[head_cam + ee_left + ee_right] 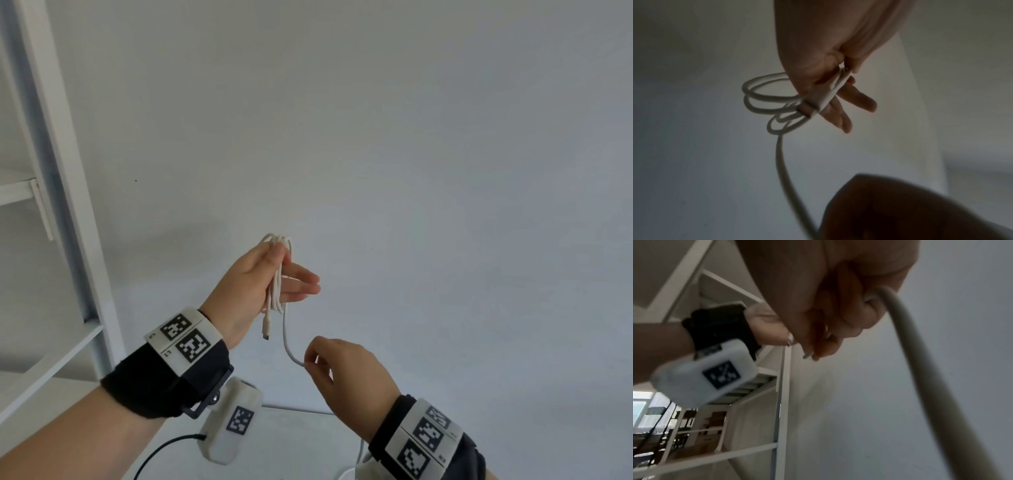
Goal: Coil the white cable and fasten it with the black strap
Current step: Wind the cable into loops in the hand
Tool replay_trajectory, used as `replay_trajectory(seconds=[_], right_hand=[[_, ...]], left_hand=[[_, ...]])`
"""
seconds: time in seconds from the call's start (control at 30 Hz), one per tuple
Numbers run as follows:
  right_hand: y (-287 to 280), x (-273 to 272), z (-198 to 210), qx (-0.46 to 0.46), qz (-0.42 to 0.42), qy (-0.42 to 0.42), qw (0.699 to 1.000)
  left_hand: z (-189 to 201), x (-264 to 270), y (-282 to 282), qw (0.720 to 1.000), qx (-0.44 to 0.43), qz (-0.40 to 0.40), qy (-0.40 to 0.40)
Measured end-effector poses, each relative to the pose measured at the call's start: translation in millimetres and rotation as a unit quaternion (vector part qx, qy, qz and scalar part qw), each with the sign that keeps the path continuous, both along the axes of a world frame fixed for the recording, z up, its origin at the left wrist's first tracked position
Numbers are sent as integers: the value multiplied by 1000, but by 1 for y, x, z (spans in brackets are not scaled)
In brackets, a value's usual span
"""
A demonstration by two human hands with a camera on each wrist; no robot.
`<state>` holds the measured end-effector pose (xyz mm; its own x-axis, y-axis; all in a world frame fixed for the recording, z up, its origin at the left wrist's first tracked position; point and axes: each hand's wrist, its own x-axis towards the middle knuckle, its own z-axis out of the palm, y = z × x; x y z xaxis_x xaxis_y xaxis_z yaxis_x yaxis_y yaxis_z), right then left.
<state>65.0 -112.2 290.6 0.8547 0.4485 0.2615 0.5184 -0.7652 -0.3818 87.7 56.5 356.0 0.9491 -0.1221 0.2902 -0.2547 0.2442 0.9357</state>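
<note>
My left hand (270,277) is raised in front of the white wall and holds several loops of the white cable (278,274) between thumb and fingers; the other fingers stick out straight. One plug end (266,328) hangs below that hand. In the left wrist view the loops (766,95) fan out left of the fingers. A loose strand (287,342) runs down to my right hand (329,363), which pinches it with curled fingers. The right wrist view has the strand (920,353) leaving the curled fingers (849,313). No black strap is visible.
A white shelving frame (61,171) stands at the left against the wall. Below the hands lies a white tabletop (291,442) with more white cable (346,474) trailing on it. A black wire (161,448) leads from the left wrist camera.
</note>
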Motion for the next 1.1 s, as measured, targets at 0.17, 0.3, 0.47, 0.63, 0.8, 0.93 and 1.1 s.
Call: replay_trajectory(seconds=[0.17, 0.3, 0.47, 0.63, 0.8, 0.93, 1.1], right_hand=[[2, -11, 26, 3, 39, -111, 993], [0, -11, 46, 32, 47, -220, 974], [-2, -9, 60, 76, 53, -269, 959], [-11, 4, 71, 121, 22, -230, 965], [-24, 19, 74, 123, 59, -214, 967], [-30, 30, 71, 180, 87, -197, 960], [-42, 42, 66, 258, 66, -169, 949]], left_hand=[[-5, -4, -5, 993, 110, 28, -26], [-9, -10, -9, 973, 218, 45, -53], [-8, -22, -18, 960, 270, 5, -75], [-16, -25, -20, 968, 243, -24, -55], [-11, -32, -17, 973, 224, -57, -11], [-2, -33, -10, 971, 220, -85, 33], [10, -31, 4, 976, 150, -150, 58]])
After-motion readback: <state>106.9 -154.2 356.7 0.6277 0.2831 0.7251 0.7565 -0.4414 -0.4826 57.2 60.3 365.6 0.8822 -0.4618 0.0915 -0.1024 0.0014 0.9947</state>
